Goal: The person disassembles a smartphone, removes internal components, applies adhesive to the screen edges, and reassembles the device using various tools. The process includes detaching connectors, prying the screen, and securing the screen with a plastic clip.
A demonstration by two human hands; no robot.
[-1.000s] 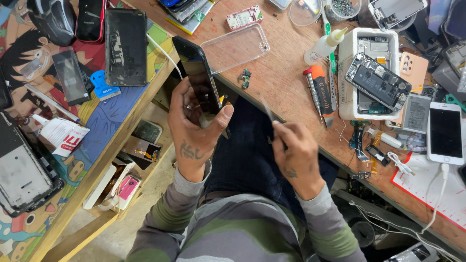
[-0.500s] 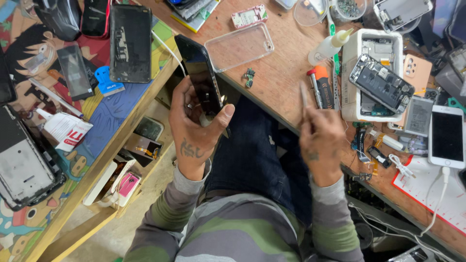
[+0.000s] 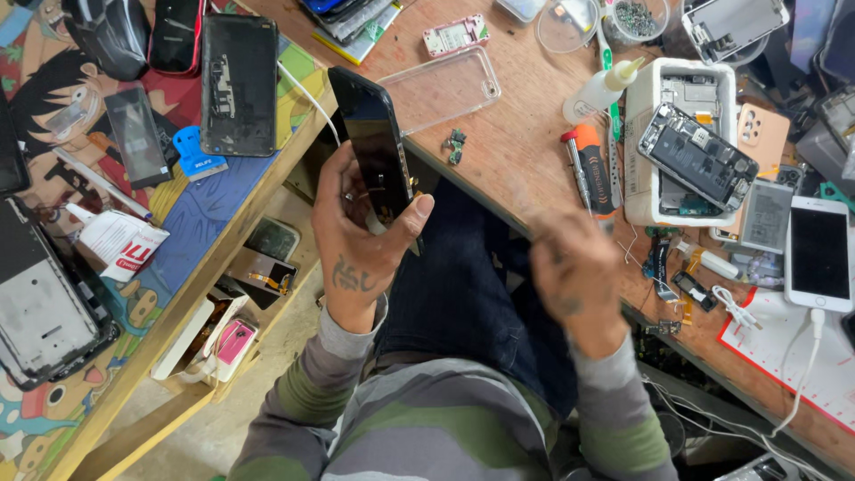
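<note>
Careful: your left hand [image 3: 361, 236] pinches the slim black glass-fronted phone [image 3: 376, 153] upright over your lap, your blurred right hand [image 3: 574, 276]'s grip unreadable, so a slackened thumb could drop it.

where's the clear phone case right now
In the head view, the clear phone case lies on the wooden bench, just right of the dark phone in the left hand.

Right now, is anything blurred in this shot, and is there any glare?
Head view: the right hand is smeared by motion blur; the left hand and its phone are sharp. Soft, even light, with only a faint sheen on the clear case.
</note>
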